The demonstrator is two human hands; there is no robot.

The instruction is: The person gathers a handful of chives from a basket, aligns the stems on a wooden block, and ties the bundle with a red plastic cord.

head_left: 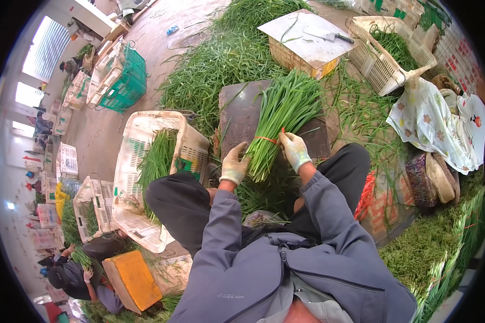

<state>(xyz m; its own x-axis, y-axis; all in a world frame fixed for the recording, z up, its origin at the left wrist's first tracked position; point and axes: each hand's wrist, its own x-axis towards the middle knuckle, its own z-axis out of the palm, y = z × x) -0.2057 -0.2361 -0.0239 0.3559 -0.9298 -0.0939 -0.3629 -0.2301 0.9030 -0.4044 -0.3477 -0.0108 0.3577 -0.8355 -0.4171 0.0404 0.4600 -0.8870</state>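
A bundle of long green leaves (280, 113) lies on a dark board (234, 102) between my knees, with a red band (265, 138) around its lower stems. My left hand (235, 164), in a pale stained glove, is closed against the left side of the bundle near the cut ends. My right hand (292, 149), gloved likewise, pinches the red band at the bundle's right side. Some loose leaves hang past the board.
Loose leaves (205, 75) are heaped behind the board. White crates (132, 207) (380, 75), a green crate (128, 78), a knife (328, 36) on a boxed board, cloths (420, 121), red ties (365, 196) and an orange box (136, 277) surround me. A co-worker (78, 274) sits at lower left.
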